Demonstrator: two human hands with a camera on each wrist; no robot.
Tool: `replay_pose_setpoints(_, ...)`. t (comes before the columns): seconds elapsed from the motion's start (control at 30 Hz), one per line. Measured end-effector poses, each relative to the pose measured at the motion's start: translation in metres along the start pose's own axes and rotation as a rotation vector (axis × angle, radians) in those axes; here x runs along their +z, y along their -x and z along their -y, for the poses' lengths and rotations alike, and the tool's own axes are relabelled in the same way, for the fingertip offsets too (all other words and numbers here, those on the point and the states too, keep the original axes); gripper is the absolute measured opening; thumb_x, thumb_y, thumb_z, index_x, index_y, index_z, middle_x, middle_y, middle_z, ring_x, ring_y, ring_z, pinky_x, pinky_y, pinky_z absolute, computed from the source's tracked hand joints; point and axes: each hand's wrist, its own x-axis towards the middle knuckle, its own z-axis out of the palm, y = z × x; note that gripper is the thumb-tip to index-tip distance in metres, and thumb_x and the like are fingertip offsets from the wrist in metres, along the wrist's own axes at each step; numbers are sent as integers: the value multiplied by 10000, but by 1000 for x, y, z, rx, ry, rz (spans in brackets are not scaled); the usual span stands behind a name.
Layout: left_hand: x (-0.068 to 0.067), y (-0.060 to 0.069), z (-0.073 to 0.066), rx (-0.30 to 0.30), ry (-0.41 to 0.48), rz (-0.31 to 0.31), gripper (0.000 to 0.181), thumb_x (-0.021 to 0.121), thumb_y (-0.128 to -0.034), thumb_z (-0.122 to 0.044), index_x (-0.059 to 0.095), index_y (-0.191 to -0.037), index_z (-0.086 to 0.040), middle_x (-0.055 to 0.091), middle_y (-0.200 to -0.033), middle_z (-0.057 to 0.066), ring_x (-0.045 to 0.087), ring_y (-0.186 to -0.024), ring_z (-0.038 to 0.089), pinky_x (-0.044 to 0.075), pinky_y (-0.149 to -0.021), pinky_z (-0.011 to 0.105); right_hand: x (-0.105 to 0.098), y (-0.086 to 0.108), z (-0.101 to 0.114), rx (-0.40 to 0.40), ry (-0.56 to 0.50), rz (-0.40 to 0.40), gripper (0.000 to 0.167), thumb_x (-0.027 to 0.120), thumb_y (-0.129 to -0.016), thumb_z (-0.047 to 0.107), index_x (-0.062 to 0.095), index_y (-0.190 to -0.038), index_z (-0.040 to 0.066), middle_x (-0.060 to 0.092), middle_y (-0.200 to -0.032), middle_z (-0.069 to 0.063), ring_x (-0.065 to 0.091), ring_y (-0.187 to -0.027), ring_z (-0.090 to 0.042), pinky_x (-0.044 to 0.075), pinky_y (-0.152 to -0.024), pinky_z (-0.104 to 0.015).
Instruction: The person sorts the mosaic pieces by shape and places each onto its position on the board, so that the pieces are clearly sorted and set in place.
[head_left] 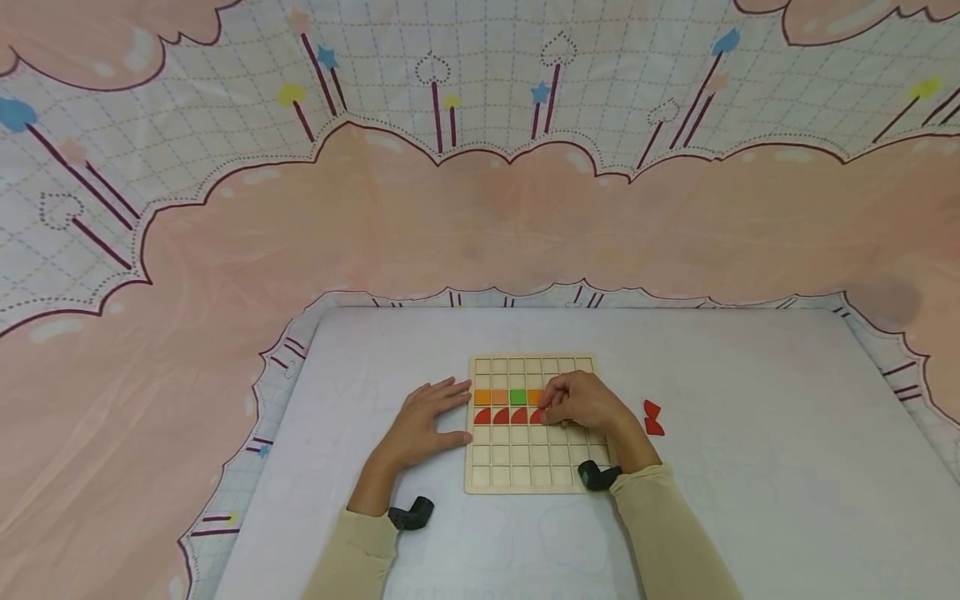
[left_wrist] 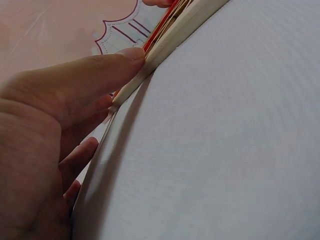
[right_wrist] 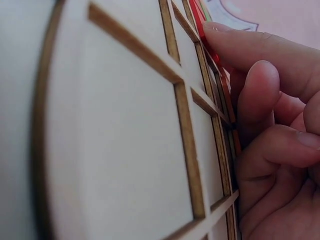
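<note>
A light wooden grid board (head_left: 498, 477) lies on the white table. In one of its rows sit coloured squares, among them a green square (head_left: 518, 397) and an orange square (head_left: 482, 397). Directly below them is a row of red quarter-circle pieces (head_left: 501, 416). My right hand (head_left: 588, 407), fingers curled, holds the rightmost red quarter-circle piece (right_wrist: 198, 22) at its cell; its far fingertips are partly hidden. My left hand (head_left: 422, 421) is spread at the board's left side, its thumb (left_wrist: 132, 53) touching the wooden edge.
Two loose red pieces (head_left: 652, 408) lie on the table to the right of the board, beside my right forearm. The white table (head_left: 765, 467) extends around the board. A patterned pink cloth (head_left: 480, 225) hangs or spreads beyond its far edge.
</note>
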Motion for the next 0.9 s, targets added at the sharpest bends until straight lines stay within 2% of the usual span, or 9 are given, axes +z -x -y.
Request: replay_pose_setpoints(0.9, 2, 0, 0, -3, -11, -3, 692, 815, -818, -420, 618, -1418, -137, 488, -1572, -74, 353, -1530, 230, 186, -1268, 546, 0, 1, 2, 34, -9, -15, 149, 842, -749, 32, 718, -829, 55, 623, -646, 10, 543, -566, -133, 489, -541, -263)
